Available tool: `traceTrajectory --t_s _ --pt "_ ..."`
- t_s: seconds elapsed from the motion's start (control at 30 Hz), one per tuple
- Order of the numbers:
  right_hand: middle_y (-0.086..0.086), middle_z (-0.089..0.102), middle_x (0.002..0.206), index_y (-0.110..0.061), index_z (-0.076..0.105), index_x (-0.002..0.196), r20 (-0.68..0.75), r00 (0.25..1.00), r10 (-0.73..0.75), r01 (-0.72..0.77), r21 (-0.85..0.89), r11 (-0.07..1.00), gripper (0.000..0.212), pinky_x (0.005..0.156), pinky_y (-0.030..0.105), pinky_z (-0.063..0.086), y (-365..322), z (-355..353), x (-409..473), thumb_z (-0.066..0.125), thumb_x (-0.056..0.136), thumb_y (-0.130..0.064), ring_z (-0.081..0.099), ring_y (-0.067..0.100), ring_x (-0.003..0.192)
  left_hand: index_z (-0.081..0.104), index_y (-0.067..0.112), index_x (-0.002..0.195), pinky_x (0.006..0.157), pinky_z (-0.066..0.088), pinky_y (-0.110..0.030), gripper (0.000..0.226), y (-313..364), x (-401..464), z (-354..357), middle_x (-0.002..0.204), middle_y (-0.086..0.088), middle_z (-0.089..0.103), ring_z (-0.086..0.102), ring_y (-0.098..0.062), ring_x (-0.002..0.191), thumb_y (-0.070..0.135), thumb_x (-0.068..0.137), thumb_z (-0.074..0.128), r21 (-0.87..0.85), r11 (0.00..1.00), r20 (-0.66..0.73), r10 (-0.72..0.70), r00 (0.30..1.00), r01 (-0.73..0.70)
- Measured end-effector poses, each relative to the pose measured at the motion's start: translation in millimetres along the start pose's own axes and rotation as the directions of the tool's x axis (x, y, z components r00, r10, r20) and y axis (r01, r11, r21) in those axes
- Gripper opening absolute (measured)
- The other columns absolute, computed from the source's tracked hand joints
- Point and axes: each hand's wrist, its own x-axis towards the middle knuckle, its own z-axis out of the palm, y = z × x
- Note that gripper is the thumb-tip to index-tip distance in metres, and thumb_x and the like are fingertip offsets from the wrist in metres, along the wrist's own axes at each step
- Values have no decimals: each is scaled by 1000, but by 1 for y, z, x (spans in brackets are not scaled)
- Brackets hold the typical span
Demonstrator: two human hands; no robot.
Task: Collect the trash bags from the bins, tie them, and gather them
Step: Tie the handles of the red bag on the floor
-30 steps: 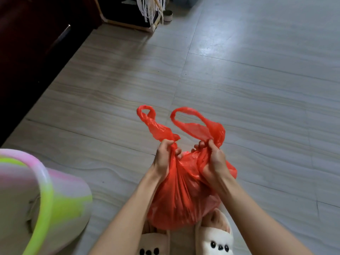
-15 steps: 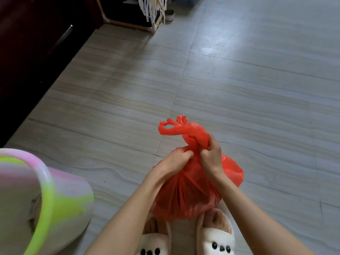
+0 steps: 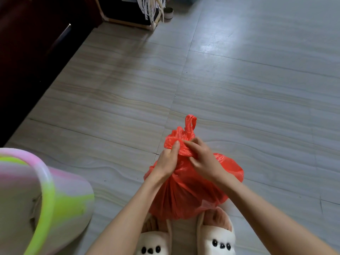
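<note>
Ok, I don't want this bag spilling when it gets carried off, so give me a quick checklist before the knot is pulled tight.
1. Left hand grips the red bag at its neck: ok.
2. Right hand pinches the gathered top: ok.
3. One handle loop sticks up free above the hands: ok.
4. Knot finished: cannot tell.
5. Bag out of the bin: ok.
6. Bag free of tears: cannot tell.

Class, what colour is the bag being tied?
Red bag, seen in the head view.
</note>
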Motion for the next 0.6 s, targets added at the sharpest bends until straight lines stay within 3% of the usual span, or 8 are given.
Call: traceTrajectory --t_s 0.03,0.1,0.2,0.27,0.37,0.43,0.5,0.6 --pt "6 50 93 -2 54 124 -2 1000 22 -22 30 999 53 80 1 33 0 1 -3 43 75 -20 44 -1 81 62 7 58 46 35 -23 58 0 1 -1 44 -14 55 47 -13 47 31 100 31 -104 994 8 -23 1000 24" --pt "-5 50 94 -13 50 126 -38 997 63 -59 115 992 47 80 2 35 -1 3 -8 55 80 -21 46 -7 80 49 8 53 33 24 -14 57 1 1 -4 31 2 39 34 -8 28 25 101 24 -260 964 53 -42 998 54" --pt "-11 51 94 -21 53 105 -146 983 111 -81 196 977 28 77 5 37 0 6 -14 57 79 -31 51 -9 80 53 2 64 29 23 -13 55 4 -2 -6 34 -1 45 33 -7 24 25 100 18 -429 896 198 -31 980 115" --pt "-6 48 93 -14 60 91 -169 979 115 -87 167 982 17 79 4 36 0 5 -17 61 79 -26 49 -11 84 54 1 67 31 25 -15 58 3 -3 -8 39 -3 51 35 -8 25 29 99 15 -528 822 322 -40 946 214" --pt "-3 47 90 -24 59 79 -166 949 269 -229 227 947 12 73 8 39 -2 6 -13 69 76 -20 49 -3 75 54 0 72 34 30 -16 58 -1 -5 -10 44 -5 53 40 -9 29 33 99 14 -616 723 397 -58 916 313" --pt "-1 56 86 -23 58 81 -85 917 390 -333 379 864 16 70 18 43 -3 6 -14 72 75 -18 52 4 71 54 1 76 34 30 -14 54 1 -6 -11 45 -6 54 43 -9 30 32 99 17 -646 685 404 -65 913 335" --pt "8 65 89 -14 63 88 71 903 424 -376 607 700 11 72 20 49 -4 6 -17 65 79 -18 59 12 81 54 2 77 32 28 -13 48 2 -6 -11 45 -5 55 44 -8 30 28 98 20 -648 684 398 -70 915 334" --pt "13 61 90 -6 60 85 178 853 491 -437 758 484 12 72 20 52 -10 2 -20 49 92 -7 55 19 90 53 3 76 30 28 -12 44 0 -5 -14 46 -5 57 46 -8 30 26 97 23 -655 681 376 -81 923 327"
